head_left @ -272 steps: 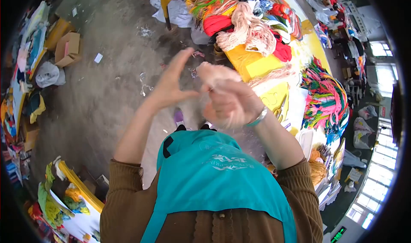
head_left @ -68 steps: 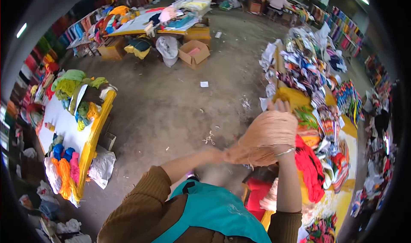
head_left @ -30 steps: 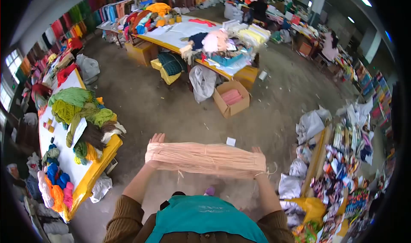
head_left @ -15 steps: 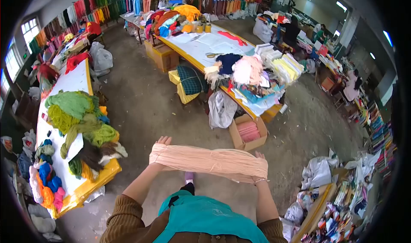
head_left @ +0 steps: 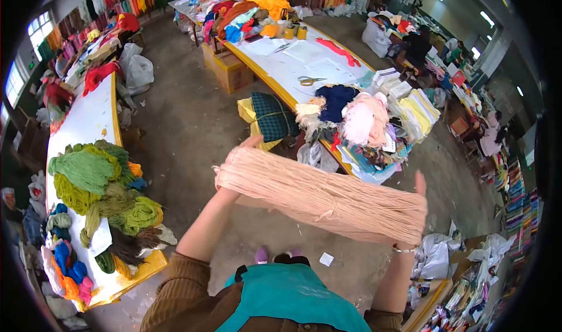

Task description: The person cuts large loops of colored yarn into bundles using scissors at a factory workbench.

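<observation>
A thick skein of pale peach yarn [head_left: 322, 196] is stretched between my two hands, in front of my teal apron [head_left: 275, 294]. It slopes down toward the right and has a tie strand near its middle. My left hand [head_left: 253, 141] holds the left end, with fingertips poking out above the strands. At the right end, my right hand [head_left: 420, 184] grips the loop, one digit raised above it. Yarn hides most of both hands. A bracelet [head_left: 404, 249] circles my right wrist.
On the left, a long table [head_left: 88, 121] carries green yarn skeins [head_left: 93, 174]. Ahead, a yellow-edged table [head_left: 275, 62] bears scissors [head_left: 310, 81], fabric and peach yarn [head_left: 366, 118]. A dark checked bundle [head_left: 269, 116] lies beside it. Bags and scraps [head_left: 436, 256] fill the right side. People sit farther back.
Both hands have raised the skein closer to the camera. It has tilted, its right end now lower. The view has shifted, and the cardboard box of pink material is now hidden behind the skein.
</observation>
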A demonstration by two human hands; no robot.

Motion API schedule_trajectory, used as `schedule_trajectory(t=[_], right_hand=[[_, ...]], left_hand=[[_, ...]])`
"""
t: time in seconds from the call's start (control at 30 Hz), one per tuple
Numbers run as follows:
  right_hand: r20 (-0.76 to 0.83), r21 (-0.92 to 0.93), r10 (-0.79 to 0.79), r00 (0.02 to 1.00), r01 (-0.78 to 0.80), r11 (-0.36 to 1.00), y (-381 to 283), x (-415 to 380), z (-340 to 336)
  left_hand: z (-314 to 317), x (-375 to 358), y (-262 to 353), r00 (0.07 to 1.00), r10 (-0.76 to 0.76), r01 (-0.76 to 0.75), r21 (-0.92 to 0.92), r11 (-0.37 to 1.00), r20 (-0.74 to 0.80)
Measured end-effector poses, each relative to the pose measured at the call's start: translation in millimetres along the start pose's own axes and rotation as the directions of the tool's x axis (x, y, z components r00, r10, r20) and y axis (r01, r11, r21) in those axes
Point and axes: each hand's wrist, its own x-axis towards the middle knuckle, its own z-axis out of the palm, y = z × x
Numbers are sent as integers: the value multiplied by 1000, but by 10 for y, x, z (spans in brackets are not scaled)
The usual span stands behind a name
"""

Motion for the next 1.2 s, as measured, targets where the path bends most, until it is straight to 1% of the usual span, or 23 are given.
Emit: schedule_trajectory(t=[0.1, 0.13, 0.17, 0.2, 0.23, 0.3, 0.33, 0.37, 0.43, 0.57, 0.6, 0.7, 0.73, 0.77, 0.83, 0.87, 0.9, 0.97, 1.0, 1.03, 1.07, 1.13, 1.2], right_hand=[[49, -145, -305, 951, 309, 940, -435, 361, 224], [85, -188, -288, 954, 299, 936, -416, 389, 408], [121, -235, -270, 955, 292, 927, -394, 417, 589], [172, -111, -202, 964, 223, 969, -497, 437, 673], [176, -106, -200, 964, 220, 970, -427, 456, 736], [204, -97, -149, 968, 172, 980, -243, 512, 907], [141, -220, -339, 930, 363, 905, -125, 598, 961], [146, -215, -330, 933, 356, 909, 4, 630, 1109], [70, 304, 80, 994, -98, 948, 433, 497, 1497], [283, 121, 482, 829, -530, 840, 1224, 22, 2054], [285, 54, 580, 763, -617, 785, 1438, -28, 2106], [238, 172, 723, 649, -760, 626, 1922, -3, 2059], [220, 314, 735, 641, -760, 569, 2020, 48, 1997], [202, 447, 748, 632, -739, 504, 2117, 101, 1934], [263, 248, 418, 869, -480, 842, 2293, 163, 1871], [303, 199, 432, 849, -500, 843, 2323, 250, 1909], [311, 188, 417, 854, -486, 854, 2192, 413, 1898], [327, 170, 363, 873, -432, 886, 1684, 911, 1889], [323, 132, 281, 904, -337, 932, 1497, 1130, 1902], [317, 65, 174, 932, -205, 977, 1383, 1286, 1940], [286, -126, -91, 954, 132, 983, 1503, 1300, 2032], [266, -33, -123, 956, 137, 990, 1770, 1504, 1888], [203, -24, 377, 904, -380, 925, 2732, 1143, 1939]], left_hand=[[687, 171, 349, 933, -360, 310, -569, 762, 27], [987, 198, 175, 993, -106, 93, -203, 975, -53], [1282, 218, -27, 987, 161, -153, 201, 968, -26], [1508, 237, -209, 919, 379, -371, 556, 744, 105], [1589, 268, -207, 810, 496, -517, 779, 356, 312], [1552, 515, -50, 860, 411, -420, 878, 230, 303], [1463, 595, 23, 857, 420, -428, 867, 255, 300], [1390, 696, 48, 859, 401, -428, 878, 217, 319], [1349, 865, 251, 881, 320, -429, 875, 227, 349], [1207, 1339, 510, 796, 434, -546, 810, 213, 422], [1103, 1502, 588, 785, 473, -585, 730, 353, 400], [495, 1891, 335, 942, 294, -304, 790, 533, 164], [318, 1975, 11, 885, 413, -229, 973, -18, 216], [115, 2032, -276, 890, 398, -235, 972, -18, 222], [-157, 2176, -797, 971, 192, -213, 885, 413, 144], [-85, 2307, -1070, 915, 391, -216, 942, 256, 103], [200, 2427, -883, 971, 236, -158, 830, 535, 33], [859, 2621, -583, 921, 297, -383, 733, 562, 254], [1190, 2777, -499, 912, -14, -397, 892, 214, 409], [1274, 2759, -586, 850, 186, -520, 841, 150, 492], [1307, 2757, -661, 739, 372, -622, 780, 59, 561], [939, 3106, -612, 840, 156, -542, 809, 227, 519], [356, 3280, -1053, 959, 91, -283, 881, 379, 269]])
